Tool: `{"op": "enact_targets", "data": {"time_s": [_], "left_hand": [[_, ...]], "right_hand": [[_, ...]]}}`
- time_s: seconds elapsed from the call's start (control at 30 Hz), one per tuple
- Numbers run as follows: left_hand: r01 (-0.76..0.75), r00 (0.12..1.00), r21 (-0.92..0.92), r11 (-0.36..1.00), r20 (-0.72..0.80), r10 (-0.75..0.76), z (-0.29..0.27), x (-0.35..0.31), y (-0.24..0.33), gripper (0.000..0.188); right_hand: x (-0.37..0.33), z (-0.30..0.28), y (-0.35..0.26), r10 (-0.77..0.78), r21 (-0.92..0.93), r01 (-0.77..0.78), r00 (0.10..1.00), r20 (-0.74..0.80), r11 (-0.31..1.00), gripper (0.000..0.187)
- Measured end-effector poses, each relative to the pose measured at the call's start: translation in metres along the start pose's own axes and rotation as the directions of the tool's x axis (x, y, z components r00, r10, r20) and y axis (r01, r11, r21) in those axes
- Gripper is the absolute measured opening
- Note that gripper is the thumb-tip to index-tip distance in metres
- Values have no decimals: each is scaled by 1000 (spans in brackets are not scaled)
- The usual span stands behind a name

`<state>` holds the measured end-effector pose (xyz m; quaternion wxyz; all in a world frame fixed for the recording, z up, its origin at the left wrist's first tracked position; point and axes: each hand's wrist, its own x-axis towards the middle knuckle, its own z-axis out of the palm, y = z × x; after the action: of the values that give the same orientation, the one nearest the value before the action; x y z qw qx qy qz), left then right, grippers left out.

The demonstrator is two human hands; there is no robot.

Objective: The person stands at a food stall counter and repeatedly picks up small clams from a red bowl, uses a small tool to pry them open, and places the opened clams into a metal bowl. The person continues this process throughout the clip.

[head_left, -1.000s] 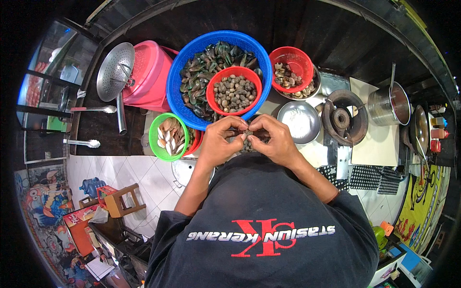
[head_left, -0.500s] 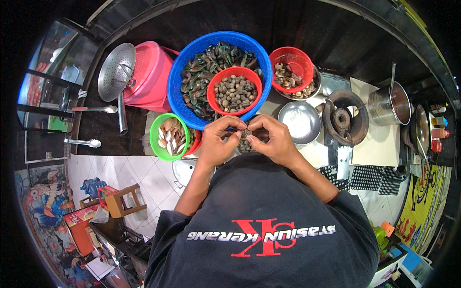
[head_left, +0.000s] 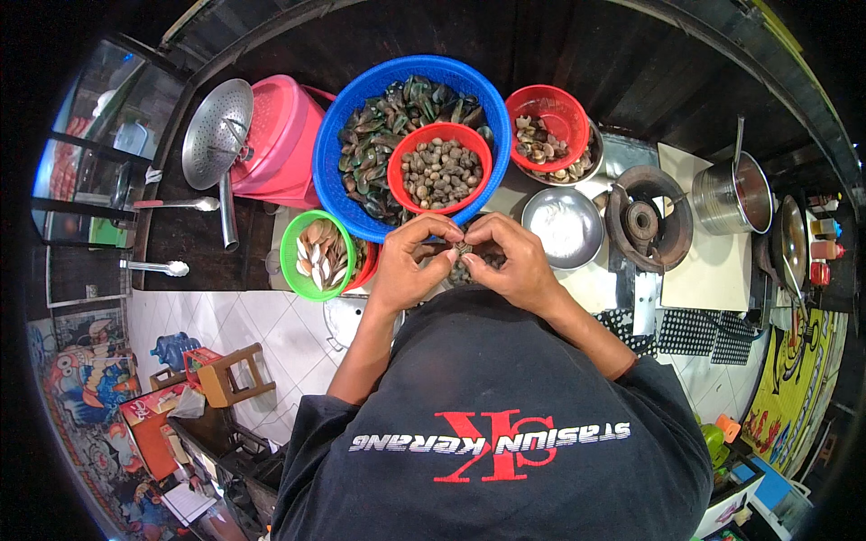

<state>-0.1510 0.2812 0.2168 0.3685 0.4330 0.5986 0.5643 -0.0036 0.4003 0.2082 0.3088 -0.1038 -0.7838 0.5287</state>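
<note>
Between the fingertips of my left hand and my right hand sits a small ridged brownish clam, pinched from both sides. More clams lie below it, partly covered by my fingers and shirt. Just beyond my hands is a red basket of round clams. That basket rests inside a big blue basket heaped with dark green mussels. Left of my left hand, a green basket holds long pale-shelled clams. A shallow metal bowl stands right of my right hand.
At the back right, a red bowl of opened shells sits in a metal basin. Further right are a burner and a steel pot. Back left stand a pink bucket and a perforated ladle; tongs hang left.
My hands keep the same pinch on the clam, with only a slight shift of the fingers. The baskets and bowls stay in place.
</note>
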Motion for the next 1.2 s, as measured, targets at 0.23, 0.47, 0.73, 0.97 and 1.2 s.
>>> {"op": "enact_targets", "data": {"time_s": [0.23, 0.47, 0.73, 0.97, 1.2], "left_hand": [[4, 1000, 12, 1000, -5, -4, 0, 1, -1, 22], [5, 1000, 43, 999, -10, -4, 0, 2, -5, 23], [-14, 999, 85, 996, -48, 18, 3, 3, -4, 22], [20, 999, 111, 994, -52, -14, 2, 5, -1, 21], [37, 998, 102, 994, -57, -31, 3, 6, -3, 20]], "right_hand": [[0, 1, 0, 0, -13, 0, 1000, 0, 1000, 21], [2, 1, 3, -47, -74, 47, 999, 4, 996, 21], [3, 1, 6, 21, -33, -22, 1000, -2, 999, 22], [5, 0, 5, 87, 12, -87, 996, 19, 996, 21], [3, 2, 11, 88, -4, -88, 996, 15, 996, 21]]}}
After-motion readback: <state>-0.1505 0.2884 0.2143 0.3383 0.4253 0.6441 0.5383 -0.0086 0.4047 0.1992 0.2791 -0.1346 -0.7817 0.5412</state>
